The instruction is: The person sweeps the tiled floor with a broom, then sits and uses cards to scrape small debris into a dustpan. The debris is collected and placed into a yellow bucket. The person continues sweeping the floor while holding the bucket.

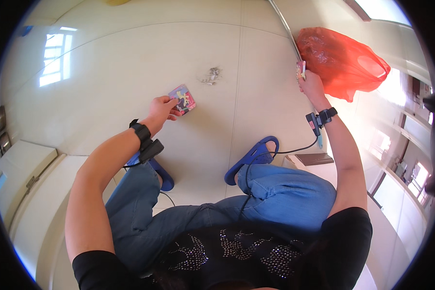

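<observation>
My left hand (163,110) pinches a square printed card (183,99) with pink, blue and yellow pictures, held over the pale tiled floor. Up and to the right of that card lies a small heap of grey dirt (213,76). My right hand (313,88) grips a second printed card (300,70), seen nearly edge-on. Just behind it runs a thin metal pole (286,25); whether my fingers touch the pole cannot be told. A red plastic bag (333,59), filled and with its handle loop to the right, sits against the pole beside my right hand.
My feet in blue clogs (252,156) stand apart on the floor. A black cable (293,151) hangs from my right wrist device across my knee. A dark brown flat piece (314,158) lies near my right knee. White cabinetry (25,159) stands at the left.
</observation>
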